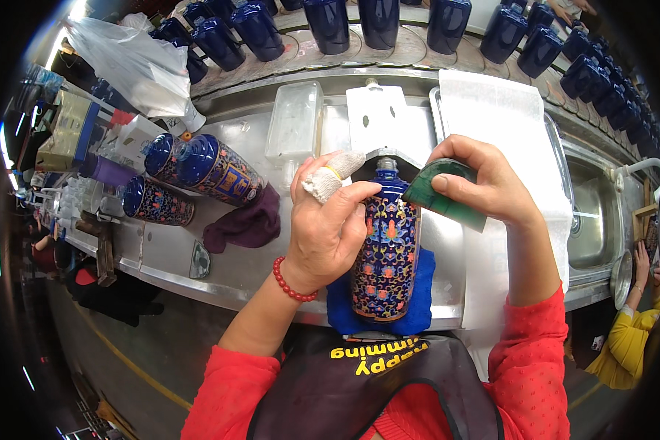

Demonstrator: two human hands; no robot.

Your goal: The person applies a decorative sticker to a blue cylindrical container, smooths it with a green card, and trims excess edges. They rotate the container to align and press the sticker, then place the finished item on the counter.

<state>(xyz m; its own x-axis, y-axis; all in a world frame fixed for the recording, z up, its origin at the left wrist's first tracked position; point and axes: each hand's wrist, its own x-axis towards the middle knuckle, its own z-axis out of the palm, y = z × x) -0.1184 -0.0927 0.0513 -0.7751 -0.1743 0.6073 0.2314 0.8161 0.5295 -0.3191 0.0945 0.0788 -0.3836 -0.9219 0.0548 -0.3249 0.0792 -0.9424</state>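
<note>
A dark blue bottle (386,253) with a colourful floral pattern lies with its neck pointing away, next to a bent metal bracket (392,152). Under its near end is a bright blue cloth (425,282). My left hand (328,220) is closed against the bottle's left shoulder, its index finger reaching toward the neck. One finger of that hand wears a whitish fabric wrap (330,177) with a yellow band. Between the thumb and fingers of my right hand (484,183) is a flat green translucent scraper (447,198), close to the bottle's right shoulder.
To the left stand patterned bottles (224,172) beside a purple cloth (246,220). A clear plastic bin (295,121) and a white block (376,116) sit behind. White sheeting (491,110) covers the right side, near a sink (594,227). Blue bottles line a conveyor (290,55). Another person's yellow sleeve (631,345) shows.
</note>
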